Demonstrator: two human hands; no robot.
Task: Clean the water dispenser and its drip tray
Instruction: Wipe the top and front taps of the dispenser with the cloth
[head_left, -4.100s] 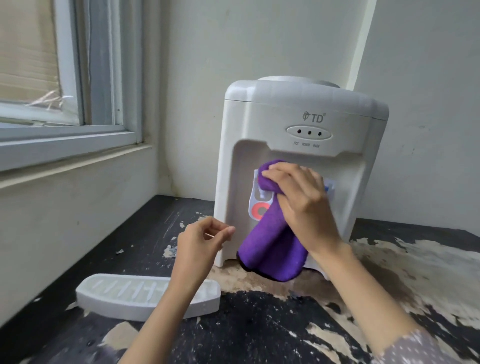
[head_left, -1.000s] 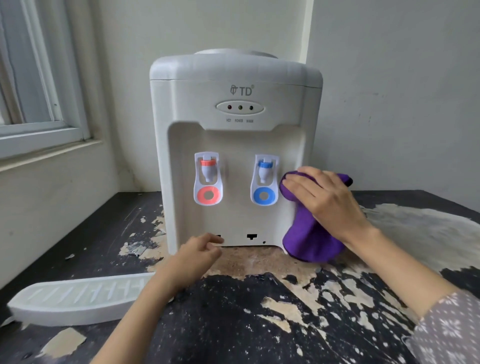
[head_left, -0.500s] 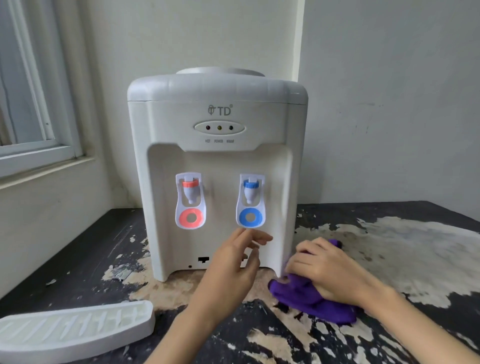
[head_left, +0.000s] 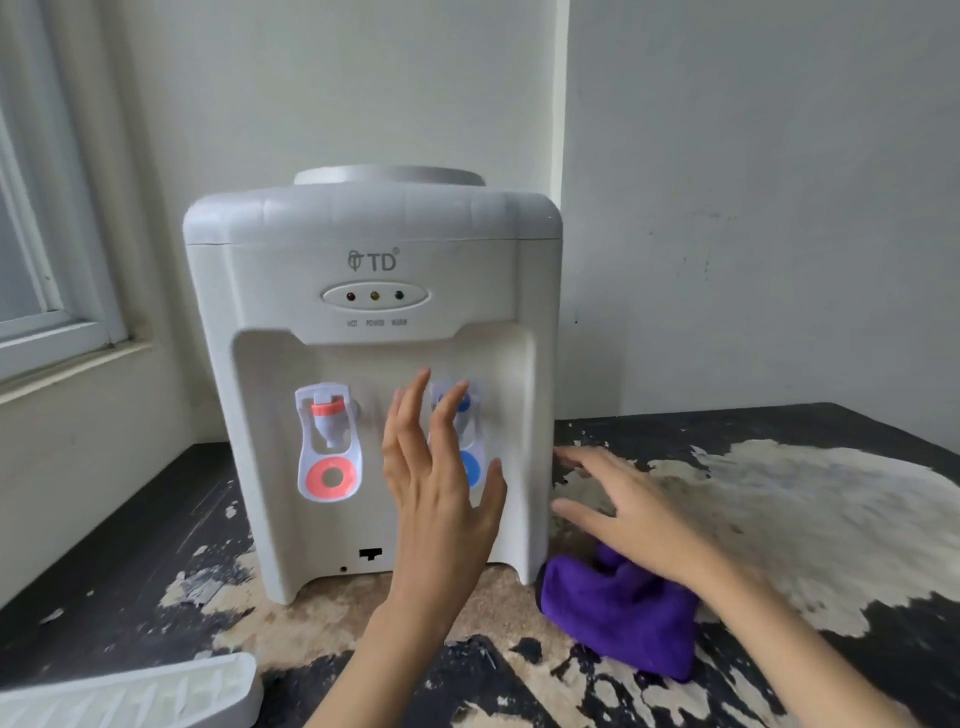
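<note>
A white tabletop water dispenser (head_left: 363, 291) stands on the worn table, with a red tap (head_left: 327, 415) on the left and a blue tap partly hidden behind my fingers. My left hand (head_left: 441, 483) is raised in front of the blue tap, fingers spread and straight, holding nothing. My right hand (head_left: 634, 514) hovers with fingers extended beside the dispenser's right front corner, above the purple cloth (head_left: 618, 618). The cloth lies crumpled on the table by that corner. The white drip tray (head_left: 130, 696) lies detached on the table at the lower left.
The black table top (head_left: 779, 493) has large patches of peeled paint. A window sill (head_left: 67, 358) runs along the left wall. Walls close in behind and to the right of the dispenser.
My right hand let go of the purple cloth, which now lies on the table, and lifted with fingers spread. My left hand rose from the dispenser's base to the level of the blue tap.
</note>
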